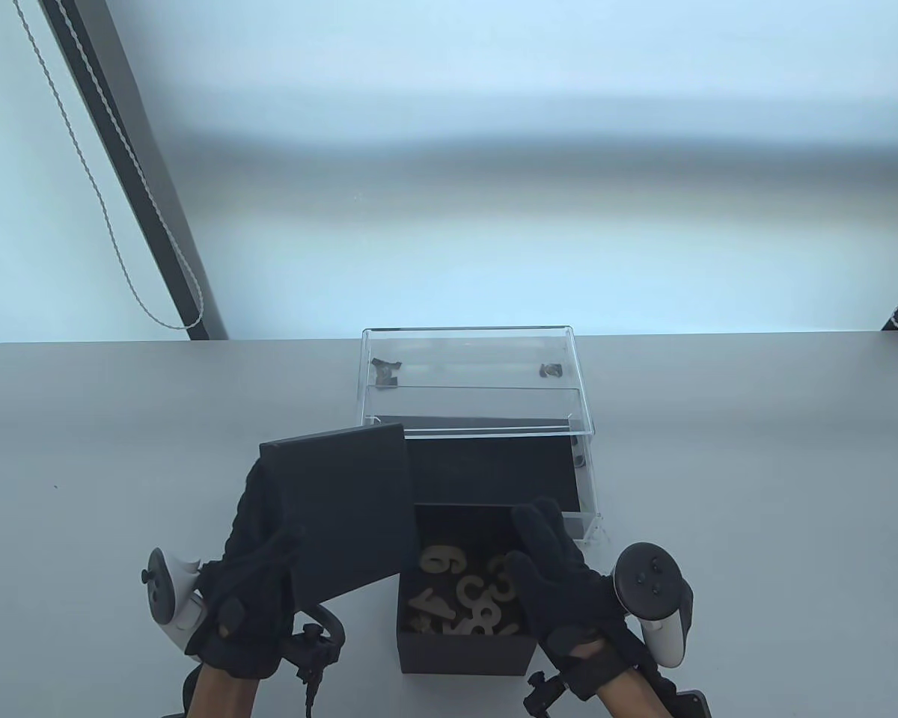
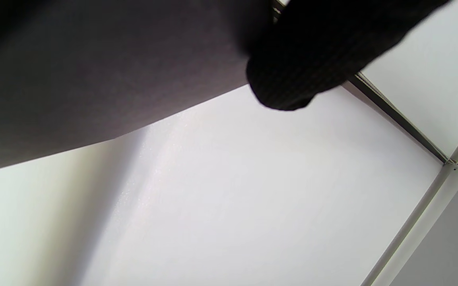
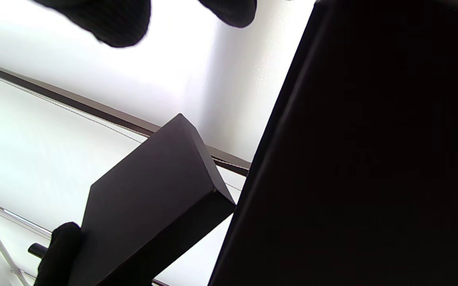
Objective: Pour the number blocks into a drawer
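Observation:
An open black box [image 1: 464,651] near the table's front edge holds several wooden number blocks [image 1: 464,591]. My left hand [image 1: 258,583] grips the black lid [image 1: 340,508] and holds it tilted, up and to the left of the box. The lid fills the top of the left wrist view [image 2: 94,79], with a fingertip [image 2: 288,71] at its edge. My right hand [image 1: 561,583] holds the box's right wall, thumb over the rim. The right wrist view shows the box wall [image 3: 372,159] and the lid [image 3: 149,206]. The clear drawer [image 1: 494,471] with a dark floor stands pulled out behind the box.
The clear acrylic case [image 1: 479,374] stands behind the drawer at the table's middle. A window frame with a bead cord [image 1: 120,224] runs beyond the table's back left. Bare grey table [image 1: 756,486] lies to the right and left of the boxes.

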Available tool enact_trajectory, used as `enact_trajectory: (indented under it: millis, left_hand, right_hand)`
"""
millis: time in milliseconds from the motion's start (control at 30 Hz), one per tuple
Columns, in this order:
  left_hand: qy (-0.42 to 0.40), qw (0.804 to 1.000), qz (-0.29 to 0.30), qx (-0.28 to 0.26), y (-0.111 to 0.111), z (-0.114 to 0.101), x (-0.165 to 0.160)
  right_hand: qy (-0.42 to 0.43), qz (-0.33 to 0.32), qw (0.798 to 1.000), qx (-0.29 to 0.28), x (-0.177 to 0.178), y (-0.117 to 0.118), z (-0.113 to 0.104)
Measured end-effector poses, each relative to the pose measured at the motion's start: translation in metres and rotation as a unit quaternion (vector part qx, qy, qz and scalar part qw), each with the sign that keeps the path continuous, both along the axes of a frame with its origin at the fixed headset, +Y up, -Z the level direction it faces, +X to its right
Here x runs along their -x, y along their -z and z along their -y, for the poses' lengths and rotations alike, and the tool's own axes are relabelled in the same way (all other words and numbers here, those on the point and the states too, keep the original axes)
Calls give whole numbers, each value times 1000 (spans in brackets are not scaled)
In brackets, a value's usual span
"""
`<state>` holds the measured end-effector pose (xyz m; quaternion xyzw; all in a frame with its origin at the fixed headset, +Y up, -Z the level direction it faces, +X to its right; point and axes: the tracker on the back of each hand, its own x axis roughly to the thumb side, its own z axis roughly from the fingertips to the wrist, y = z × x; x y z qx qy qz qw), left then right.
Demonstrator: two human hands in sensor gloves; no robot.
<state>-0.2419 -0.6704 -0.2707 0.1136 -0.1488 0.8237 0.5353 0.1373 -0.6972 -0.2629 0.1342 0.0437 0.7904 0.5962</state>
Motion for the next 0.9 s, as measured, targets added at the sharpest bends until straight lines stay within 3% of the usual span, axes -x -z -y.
enact_trajectory:
  millis: [300,533,633,800,900]
  left_hand:
    - [112,990,-89,15,2,2,32]
    - [247,957,-133,70,8,17,42]
    - [310,935,-144,95,12,24,41]
    - [442,878,-146,116,19,35,37]
    - [532,827,-133,126,24,42,32]
  right_hand:
    - [-4,0,1000,0,0,0,0]
    - [-8,0,1000,0,0,0,0]
    - [-9,0,1000,0,0,0,0]
    - [-10,-1,1000,0,0,1,1]
    - [-10,-1,1000,0,0,1,1]
